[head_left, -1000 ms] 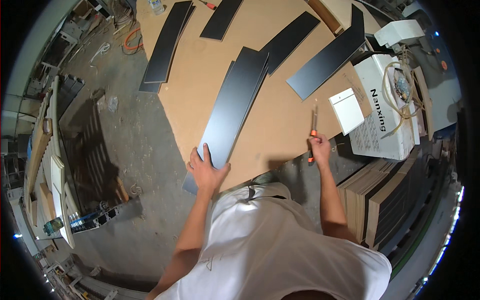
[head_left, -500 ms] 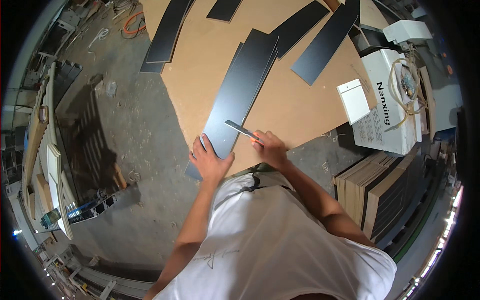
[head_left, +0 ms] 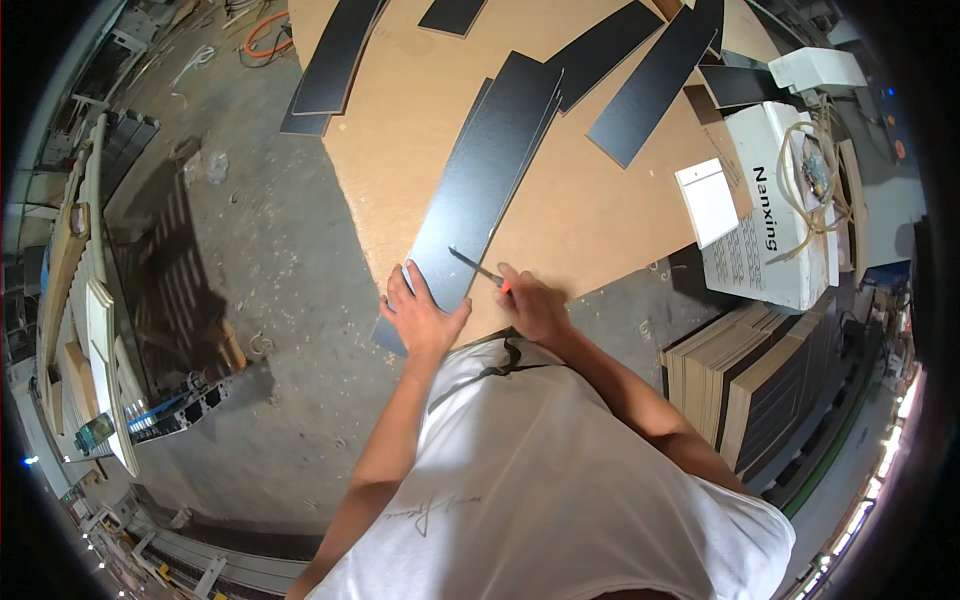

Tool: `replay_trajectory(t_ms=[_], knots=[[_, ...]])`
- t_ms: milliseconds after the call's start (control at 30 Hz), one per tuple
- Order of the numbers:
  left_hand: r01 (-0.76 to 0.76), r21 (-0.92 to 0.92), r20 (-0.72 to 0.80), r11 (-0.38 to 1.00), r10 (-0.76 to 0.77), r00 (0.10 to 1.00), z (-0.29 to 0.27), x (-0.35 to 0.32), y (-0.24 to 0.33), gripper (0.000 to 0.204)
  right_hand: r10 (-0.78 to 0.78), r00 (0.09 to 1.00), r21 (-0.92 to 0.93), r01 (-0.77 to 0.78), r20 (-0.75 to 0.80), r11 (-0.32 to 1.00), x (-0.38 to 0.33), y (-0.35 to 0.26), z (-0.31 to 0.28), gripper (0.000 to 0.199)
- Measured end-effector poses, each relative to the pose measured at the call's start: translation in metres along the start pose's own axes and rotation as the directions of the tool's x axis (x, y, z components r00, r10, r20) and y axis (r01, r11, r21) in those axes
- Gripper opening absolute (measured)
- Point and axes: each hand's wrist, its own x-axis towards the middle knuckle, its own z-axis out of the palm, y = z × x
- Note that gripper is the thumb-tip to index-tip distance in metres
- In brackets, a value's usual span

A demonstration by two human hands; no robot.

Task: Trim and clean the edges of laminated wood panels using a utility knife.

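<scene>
A long dark panel strip [head_left: 465, 190] lies slantwise on top of other dark strips, with its near end towards me. My left hand [head_left: 422, 315] rests on that near end, fingers spread over the surface and thumb by the right edge. In my right hand [head_left: 535, 308] is a utility knife [head_left: 477, 266] with an orange-red part by the fingers. Its blade points left over the strip, seen nearly edge-on; whether the tip touches the surface I cannot tell.
The strips lie on a large brown board [head_left: 560, 230]. More dark strips [head_left: 655, 90] are at its far side. A white rectangular piece [head_left: 707, 203] sits at the right, beside a white box [head_left: 770, 220] with coiled cable [head_left: 820, 185]. Stacked boards [head_left: 745, 375] stand lower right.
The knife has turned in my right hand, so its blade now shows as a thin edge rather than its flat side. My left hand stays on the strip.
</scene>
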Motion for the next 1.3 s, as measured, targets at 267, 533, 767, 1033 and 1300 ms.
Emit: replay_trajectory(t_ms=[267, 533, 767, 1033, 1300], knots=[[-0.027, 0.008, -0.023, 1.0, 0.027, 0.999, 0.002, 0.002, 0.001, 0.111, -0.113, 0.981, -0.184, 0.083, -0.158, 0.979, 0.034, 0.024, 0.002, 0.028], [-0.041, -0.034, -0.051, 0.999, 0.039, 0.998, 0.002, 0.003, 0.003, 0.109, -0.146, 0.967, -0.141, 0.118, -0.211, 0.983, 0.031, 0.019, -0.001, 0.023], [-0.029, -0.019, -0.056, 0.999, 0.028, 0.998, 0.005, 0.001, -0.002, 0.111, -0.223, 0.951, -0.316, 0.148, -0.215, 0.937, 0.023, 0.023, 0.011, 0.022], [-0.049, -0.021, -0.1, 0.999, 0.047, 0.994, 0.01, 0.001, -0.004, 0.112, -0.222, 0.95, -0.181, 0.184, -0.218, 0.966, 0.024, 0.019, 0.009, 0.021], [-0.027, -0.028, -0.056, 0.999, 0.025, 0.998, 0.002, 0.0, 0.0, 0.112, -0.179, 0.935, -0.23, 0.11, -0.306, 0.967, 0.038, 0.032, 0.014, 0.016]])
